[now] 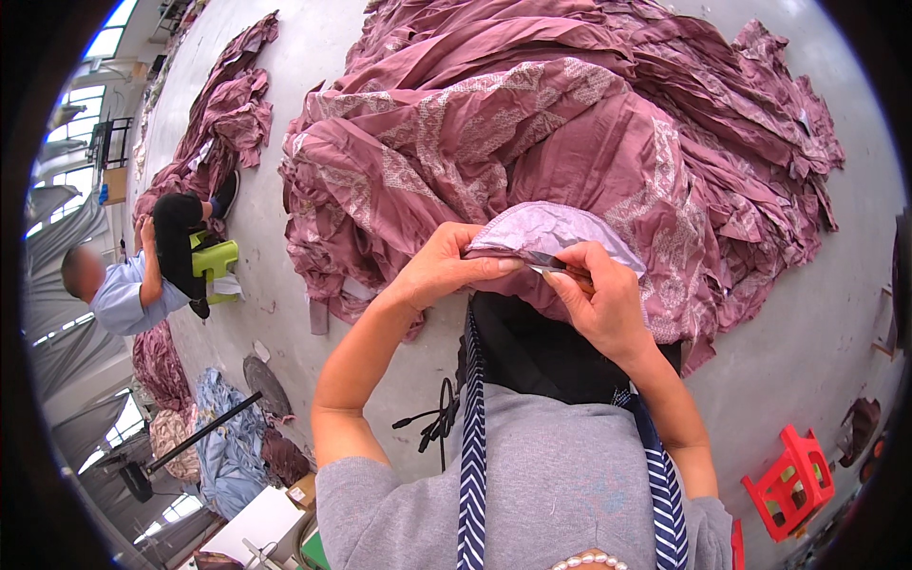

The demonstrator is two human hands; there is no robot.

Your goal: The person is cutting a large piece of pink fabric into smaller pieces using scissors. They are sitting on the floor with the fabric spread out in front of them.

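Note:
My left hand (442, 267) pinches the edge of a mauve cloth (551, 224) between thumb and fingers, its pale underside folded up over my lap. Close by on the right, my right hand (604, 296) is closed on small dark metal thread snips (545, 260), mostly hidden by the fingers. The blade lies against the cloth's edge, near my left fingertips. From there the cloth runs into a large heap of mauve fabric (427, 161) with white lace-like patterns, spread on the floor before me.
At the left, a person (133, 285) sits on a green stool (215, 266) beside more mauve cloth (223, 114). Lower left are a pale blue cloth pile (228, 432), a black pole (204, 432) and a white box (256, 527). A red stool (790, 483) stands lower right.

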